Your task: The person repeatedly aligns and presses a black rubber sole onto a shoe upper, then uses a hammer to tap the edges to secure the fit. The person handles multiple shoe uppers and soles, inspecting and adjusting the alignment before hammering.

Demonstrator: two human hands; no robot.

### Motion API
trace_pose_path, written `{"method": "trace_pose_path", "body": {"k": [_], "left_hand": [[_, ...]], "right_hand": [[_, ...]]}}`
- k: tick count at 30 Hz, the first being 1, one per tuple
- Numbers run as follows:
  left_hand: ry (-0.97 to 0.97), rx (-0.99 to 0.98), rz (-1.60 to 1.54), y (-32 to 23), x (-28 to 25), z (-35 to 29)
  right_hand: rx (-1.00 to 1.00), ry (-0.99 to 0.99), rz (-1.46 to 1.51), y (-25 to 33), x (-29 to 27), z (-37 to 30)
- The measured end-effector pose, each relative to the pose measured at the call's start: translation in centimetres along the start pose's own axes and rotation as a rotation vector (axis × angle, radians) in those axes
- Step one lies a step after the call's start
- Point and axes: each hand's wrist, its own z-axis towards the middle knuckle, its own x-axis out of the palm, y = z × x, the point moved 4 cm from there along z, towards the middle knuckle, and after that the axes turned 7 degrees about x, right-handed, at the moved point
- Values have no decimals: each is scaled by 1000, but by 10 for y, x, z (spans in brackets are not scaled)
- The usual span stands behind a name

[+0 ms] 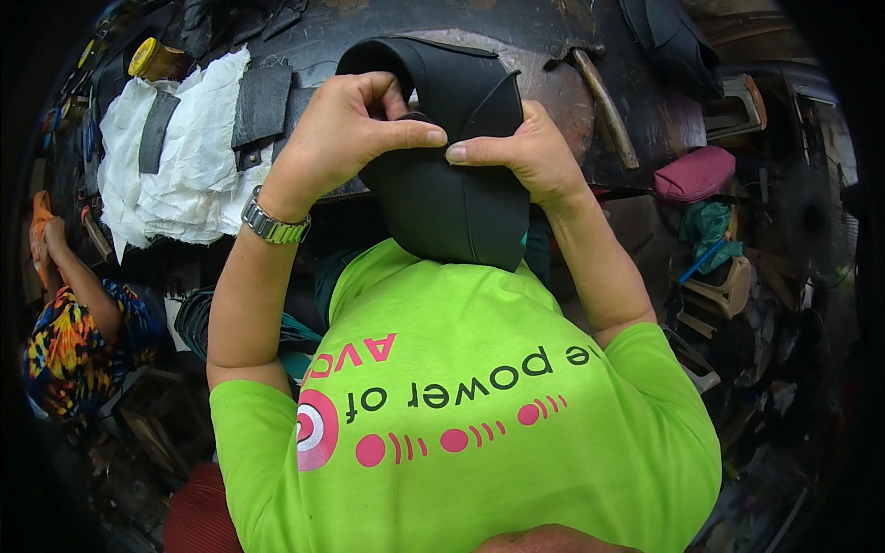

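A black leather shoe upper (454, 210), with a curved opening at its top and a stitched seam down its side, stands between my hands at the table's near edge, its lower end against my green shirt. My left hand (355, 120) grips it from the left, thumb along the edge and fingers curled behind, partly hidden. On the other side my right hand (521, 152) pinches the same piece, its thumb pointing at the left thumb and its fingers out of sight behind the leather. The two thumb tips almost meet.
Left on the dark table (313, 55) lie white cloth sheets (189, 189) with black strips (263, 103), near a yellow can (159, 60). A hammer (606, 111) lies right, below more black pieces (673, 46). Beyond are a pink pouch (696, 173) and, far left, another person (78, 341).
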Motion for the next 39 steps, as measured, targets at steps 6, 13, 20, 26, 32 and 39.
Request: {"method": "trace_pose_path", "body": {"k": [6,13,20,26,32,39], "left_hand": [[-17,24,-65,-6,-1,-1],[57,17,-65,-5,-1,4],[-245,392,259,-46,12,-2],[-650,552,-325,-23,7,-11],[-165,-43,-1149,21,43,2],[-389,-37,-996,25,42,-1]], "right_hand": [[1,28,3,1,2,-1],[-4,45,-10,2,1,-2],[-20,33,146,7,-15,3],[-166,46,460,30,-39,-2],[-117,-57,408,26,-50,-1],[-92,-101,416,11,-55,2]]}}
